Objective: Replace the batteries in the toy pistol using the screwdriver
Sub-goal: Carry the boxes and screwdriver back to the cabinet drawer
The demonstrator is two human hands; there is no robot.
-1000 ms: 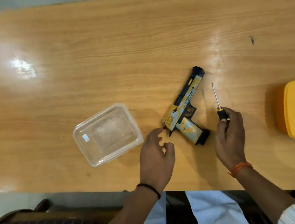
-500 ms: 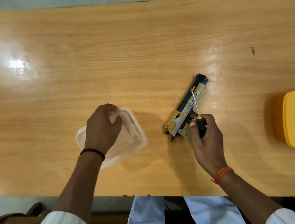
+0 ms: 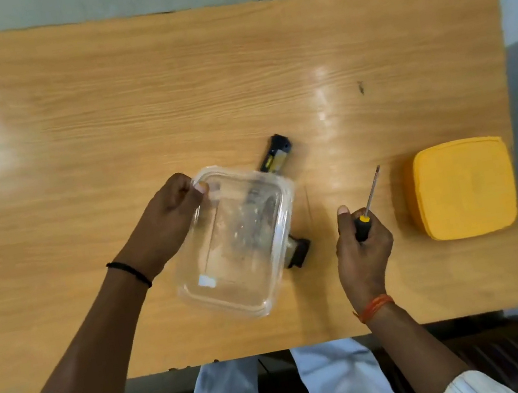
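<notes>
Head view: left hand (image 3: 165, 223) pinches rim of clear tub (image 3: 238, 241), held over toy pistol (image 3: 278, 155) on table (image 3: 129, 98). Right hand (image 3: 361, 247) grips screwdriver (image 3: 366, 212). Step: setup, judged. Next: tub aside, find battery-cover screw.

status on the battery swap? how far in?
Early. Done: the right hand grips the screwdriver. In hand: the left hand holds the clear container over the toy pistol. Left: unscrewing, swapping batteries, closing; no batteries visible.
</notes>
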